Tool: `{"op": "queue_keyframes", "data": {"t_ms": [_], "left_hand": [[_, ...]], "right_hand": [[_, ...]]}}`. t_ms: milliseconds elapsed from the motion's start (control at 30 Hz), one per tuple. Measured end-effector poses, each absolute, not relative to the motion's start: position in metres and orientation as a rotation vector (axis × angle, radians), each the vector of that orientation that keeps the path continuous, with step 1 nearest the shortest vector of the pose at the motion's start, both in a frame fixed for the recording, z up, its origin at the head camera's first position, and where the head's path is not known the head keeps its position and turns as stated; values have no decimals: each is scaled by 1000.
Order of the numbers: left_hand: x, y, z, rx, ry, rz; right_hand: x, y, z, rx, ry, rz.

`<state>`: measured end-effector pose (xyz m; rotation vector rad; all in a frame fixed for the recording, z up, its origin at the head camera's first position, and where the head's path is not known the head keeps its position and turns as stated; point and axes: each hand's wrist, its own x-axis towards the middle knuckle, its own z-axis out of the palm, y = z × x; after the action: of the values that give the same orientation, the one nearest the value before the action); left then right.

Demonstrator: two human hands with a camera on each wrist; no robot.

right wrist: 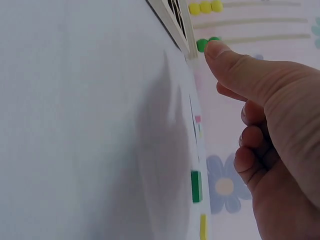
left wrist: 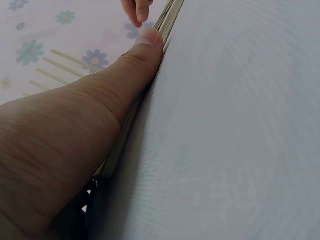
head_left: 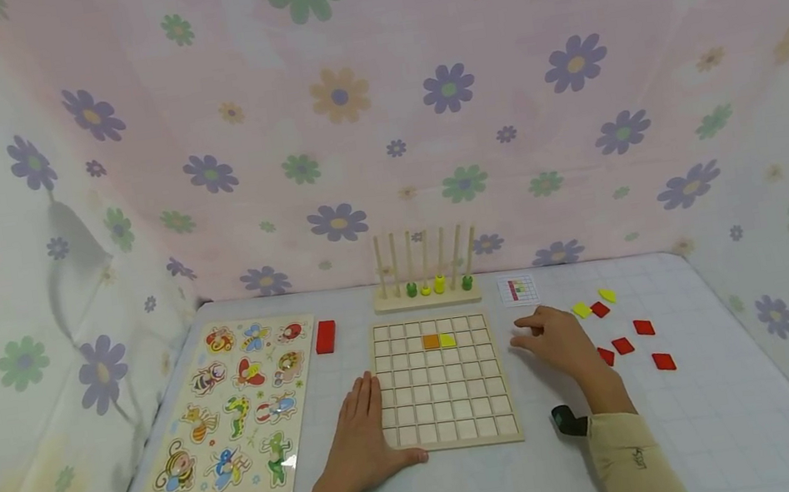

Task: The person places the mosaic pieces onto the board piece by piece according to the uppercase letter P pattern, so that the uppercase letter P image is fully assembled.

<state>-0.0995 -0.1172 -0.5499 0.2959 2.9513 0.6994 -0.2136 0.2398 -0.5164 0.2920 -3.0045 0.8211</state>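
Partly hidden behind the right wrist (head_left: 606, 391) is one of five visible red tiles (head_left: 606, 357). Loosely bent and holding nothing, the right hand (head_left: 557, 339) sits at the two-tiled grid board's (head_left: 440, 393) three o'clock; the left hand (head_left: 362, 435), straight-fingered, touches its eight-o'clock edge.

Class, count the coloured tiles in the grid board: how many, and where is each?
2: an orange tile and, immediately right of it, a yellow tile, both in the second row from the top of the grid board.
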Motion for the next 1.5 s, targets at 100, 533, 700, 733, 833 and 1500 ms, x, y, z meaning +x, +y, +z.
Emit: {"op": "queue_keyframes", "data": {"t_ms": [100, 533, 700, 733, 833, 1500], "left_hand": [[-99, -117, -550, 297, 2952, 703], [-99, -118, -549, 293, 2950, 710], [-100, -118, -547, 286, 2950, 701], [-101, -118, -547, 287, 2951, 699], [-101, -118, -548, 294, 2958, 704], [-98, -118, -548, 306, 2947, 731]], "right_hand": [[-208, 249, -515, 256, -3015, 804], [-170, 306, -506, 20, -3061, 813], [-160, 326, -507, -35, -3074, 814], [-158, 329, -508, -46, -3078, 812], [-155, 337, -510, -62, -3082, 799], [-151, 353, -524, -252, -3144, 797]]}}
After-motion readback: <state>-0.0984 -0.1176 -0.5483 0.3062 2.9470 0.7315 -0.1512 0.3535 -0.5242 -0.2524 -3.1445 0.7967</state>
